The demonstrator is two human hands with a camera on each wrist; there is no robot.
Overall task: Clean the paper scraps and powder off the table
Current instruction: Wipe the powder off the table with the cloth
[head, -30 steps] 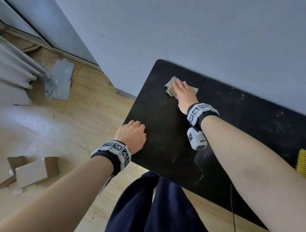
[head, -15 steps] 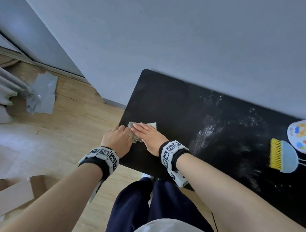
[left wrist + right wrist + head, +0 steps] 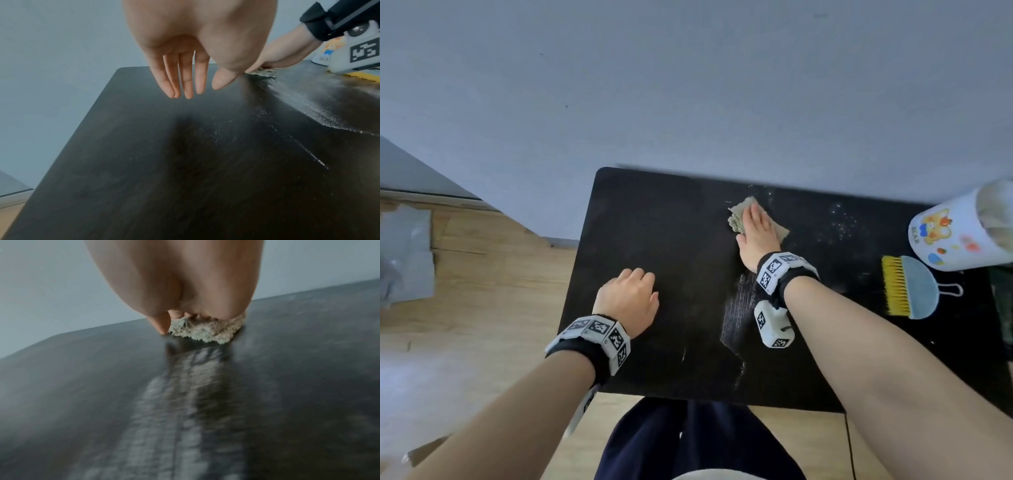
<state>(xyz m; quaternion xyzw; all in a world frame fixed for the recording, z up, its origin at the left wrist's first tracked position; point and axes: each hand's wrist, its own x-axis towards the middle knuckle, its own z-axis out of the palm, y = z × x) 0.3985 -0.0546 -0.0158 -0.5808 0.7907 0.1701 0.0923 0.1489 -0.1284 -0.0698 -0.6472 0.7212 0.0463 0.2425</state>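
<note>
A crumpled greyish cloth (image 3: 738, 219) lies on the black table (image 3: 654, 233) near its back edge. My right hand (image 3: 756, 229) presses flat on the cloth with straight fingers; the right wrist view shows the cloth (image 3: 202, 332) bunched under the right hand (image 3: 180, 318). White powder (image 3: 842, 222) speckles the table to the cloth's right, and a smeared streak (image 3: 739, 308) runs under my right wrist. My left hand (image 3: 631, 298) hovers over the table's front left part, fingers relaxed and holding nothing, as the left wrist view (image 3: 191, 91) shows. No paper scraps are visible.
A small brush with yellow bristles and a blue back (image 3: 907, 287) lies at the table's right. Behind it stands a white cartoon-printed container (image 3: 959, 233). The wall runs along the table's back edge. Wooden floor with grey sheets (image 3: 407, 253) lies to the left.
My right hand has slid the cloth from the table's front left edge back to the rear middle. My left hand has moved from the edge to over the tabletop.
</note>
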